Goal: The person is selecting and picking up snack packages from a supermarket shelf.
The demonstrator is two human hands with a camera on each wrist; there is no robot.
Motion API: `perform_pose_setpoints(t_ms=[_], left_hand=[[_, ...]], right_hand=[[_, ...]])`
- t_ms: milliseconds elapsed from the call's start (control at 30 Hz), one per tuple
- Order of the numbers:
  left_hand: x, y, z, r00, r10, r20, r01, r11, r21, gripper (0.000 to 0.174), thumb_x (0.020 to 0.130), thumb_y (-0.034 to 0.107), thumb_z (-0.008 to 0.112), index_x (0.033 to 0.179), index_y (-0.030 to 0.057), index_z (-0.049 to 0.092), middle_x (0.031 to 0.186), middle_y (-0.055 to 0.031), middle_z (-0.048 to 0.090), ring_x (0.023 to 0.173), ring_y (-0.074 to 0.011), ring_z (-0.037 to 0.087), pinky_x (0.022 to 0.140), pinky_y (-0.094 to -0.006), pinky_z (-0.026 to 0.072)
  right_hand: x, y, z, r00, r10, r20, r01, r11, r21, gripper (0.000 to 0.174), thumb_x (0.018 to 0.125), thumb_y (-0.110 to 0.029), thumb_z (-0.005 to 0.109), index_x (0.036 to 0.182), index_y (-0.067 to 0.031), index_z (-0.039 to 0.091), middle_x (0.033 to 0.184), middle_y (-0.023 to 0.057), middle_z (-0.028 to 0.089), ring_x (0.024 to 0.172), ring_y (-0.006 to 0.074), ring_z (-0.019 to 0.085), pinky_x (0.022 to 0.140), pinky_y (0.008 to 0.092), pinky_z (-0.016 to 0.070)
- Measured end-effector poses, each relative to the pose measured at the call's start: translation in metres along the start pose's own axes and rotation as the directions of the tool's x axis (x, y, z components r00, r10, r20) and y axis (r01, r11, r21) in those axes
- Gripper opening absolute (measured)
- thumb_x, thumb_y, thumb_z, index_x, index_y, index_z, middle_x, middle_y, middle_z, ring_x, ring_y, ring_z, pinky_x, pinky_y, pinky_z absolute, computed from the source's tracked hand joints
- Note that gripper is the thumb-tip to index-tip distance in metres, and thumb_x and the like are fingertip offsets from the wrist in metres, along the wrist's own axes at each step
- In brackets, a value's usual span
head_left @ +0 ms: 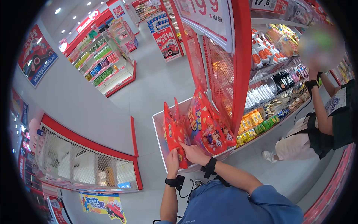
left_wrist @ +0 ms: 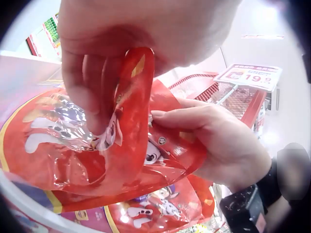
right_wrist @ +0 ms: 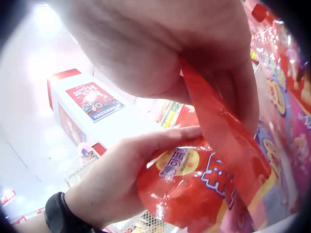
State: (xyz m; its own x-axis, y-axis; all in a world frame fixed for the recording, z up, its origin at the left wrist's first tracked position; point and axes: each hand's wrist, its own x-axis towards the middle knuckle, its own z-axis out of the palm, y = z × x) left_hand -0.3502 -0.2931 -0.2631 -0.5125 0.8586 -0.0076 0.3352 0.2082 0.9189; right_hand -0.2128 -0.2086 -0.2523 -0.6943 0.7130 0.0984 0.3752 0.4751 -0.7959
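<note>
Several red snack bags with cartoon figures stand in a white-walled bin. Both hands are on the nearest red bag [head_left: 174,132] at the bin's left side. The left hand [head_left: 172,162] grips its near edge, fingers curled round a fold of the red film [left_wrist: 133,116]. My right hand [head_left: 196,154] pinches the same bag just to the right; in the right wrist view a red flap [right_wrist: 214,111] runs out from under its thumb. Against the bin's right side leans another red bag [head_left: 210,128], touched by neither hand.
The bin's white rim [head_left: 158,136] surrounds the bags. A red shelf frame [head_left: 242,74] rises just behind it on the right, under a price sign [head_left: 209,18]. A person [head_left: 320,115] stands at the right by the snack shelves. A mesh-fronted case [head_left: 85,160] is at the left.
</note>
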Motion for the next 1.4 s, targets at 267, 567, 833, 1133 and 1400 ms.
perform_pose_setpoints(t_ms=[267, 567, 833, 1133, 1400], left_hand=[[0.016, -0.003, -0.023, 0.988, 0.107, -0.111, -0.072, 0.957, 0.280, 0.033, 0.086, 0.024, 0.067, 0.080, -0.0064, 0.057, 0.067, -0.0226, 0.061, 0.060, -0.0357, 0.060, 0.057, -0.0419, 0.0446], [0.015, 0.012, 0.018, 0.974, 0.215, -0.067, -0.196, 0.956, 0.220, 0.040, 0.087, 0.008, 0.058, 0.127, 0.0030, 0.055, 0.095, -0.0258, 0.062, 0.084, -0.0393, 0.064, 0.070, -0.0460, 0.0492], [0.023, 0.036, 0.031, 0.951, 0.236, 0.200, -0.306, 0.817, 0.488, 0.046, 0.084, 0.000, 0.054, 0.129, 0.0026, 0.056, 0.103, -0.0258, 0.061, 0.087, -0.0414, 0.064, 0.079, -0.0470, 0.0516], [0.047, 0.042, 0.012, 0.986, 0.037, 0.162, -0.101, 0.907, 0.409, 0.033, 0.086, 0.027, 0.063, 0.098, -0.0032, 0.068, 0.087, -0.0249, 0.067, 0.085, -0.0436, 0.065, 0.079, -0.0494, 0.0504], [0.048, 0.058, 0.008, 0.995, 0.014, 0.101, -0.073, 0.792, 0.606, 0.042, 0.088, 0.038, 0.064, 0.087, -0.0033, 0.069, 0.085, -0.0264, 0.068, 0.086, -0.0455, 0.065, 0.072, -0.0501, 0.0506]], right_hand=[[-0.016, -0.017, -0.016, 0.902, -0.183, 0.392, 0.057, 0.949, 0.311, 0.061, 0.085, -0.025, 0.065, 0.136, 0.0007, 0.045, 0.120, 0.0261, 0.062, 0.104, 0.0392, 0.064, 0.088, 0.0451, 0.0504], [-0.056, 0.051, -0.114, 0.862, 0.044, -0.505, -0.106, 0.990, -0.095, 0.045, 0.086, -0.010, 0.060, 0.129, 0.0037, 0.052, 0.131, 0.0261, 0.055, 0.120, 0.0391, 0.056, 0.101, 0.0426, 0.0451], [-0.059, 0.073, -0.083, 0.908, 0.283, -0.310, -0.284, 0.958, 0.044, 0.044, 0.088, -0.010, 0.055, 0.130, 0.0032, 0.051, 0.093, 0.0315, 0.065, 0.091, 0.0484, 0.064, 0.083, 0.0541, 0.0495], [-0.024, 0.049, -0.068, 0.966, 0.195, -0.172, -0.205, 0.978, -0.041, 0.035, 0.090, -0.005, 0.048, 0.124, -0.0016, 0.056, 0.080, 0.0322, 0.064, 0.081, 0.0498, 0.064, 0.074, 0.0583, 0.0494], [-0.012, 0.003, -0.013, 0.985, 0.053, 0.166, -0.066, 0.995, 0.074, 0.046, 0.091, -0.021, 0.058, 0.134, -0.0041, 0.052, 0.095, 0.0268, 0.067, 0.090, 0.0416, 0.066, 0.080, 0.0501, 0.0513]])
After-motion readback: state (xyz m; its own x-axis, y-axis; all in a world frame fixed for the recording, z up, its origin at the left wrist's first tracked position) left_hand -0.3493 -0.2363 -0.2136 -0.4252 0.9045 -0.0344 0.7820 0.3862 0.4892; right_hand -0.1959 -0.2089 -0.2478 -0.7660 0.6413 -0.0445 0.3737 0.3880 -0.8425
